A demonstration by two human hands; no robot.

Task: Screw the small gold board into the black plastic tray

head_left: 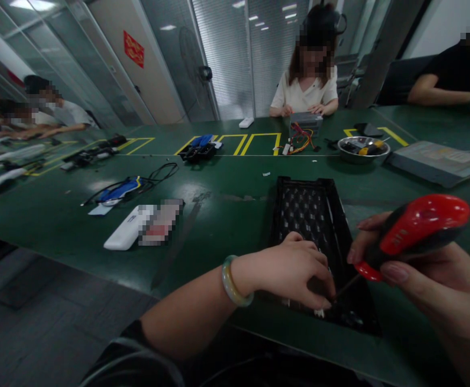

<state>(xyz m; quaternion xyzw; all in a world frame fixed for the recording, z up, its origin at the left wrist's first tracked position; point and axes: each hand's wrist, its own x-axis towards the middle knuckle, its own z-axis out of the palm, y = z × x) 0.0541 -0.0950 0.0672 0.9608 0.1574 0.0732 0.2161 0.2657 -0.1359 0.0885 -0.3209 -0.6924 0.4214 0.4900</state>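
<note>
My right hand (432,285) is wrapped around the handle of a red and black screwdriver (424,223). The thin shaft slants down to the left, its tip close to the fingertips of my left hand (295,271). My left hand is bent over a black plastic panel (341,215), with thumb and fingers pinched together near the screwdriver tip. What lies between them is hidden. Raised side walls and a patterned inner surface show on the panel, which lies on the green table (226,231).
Left of the panel lie a white box-shaped device (130,228), a blurred-out flat item (161,223) and a blue item with black cable (122,188). Farther back are a metal bowl (362,156) of parts, a grey folder-like sheet (440,164) and a co-worker (307,91) handling a grey wired box (305,123).
</note>
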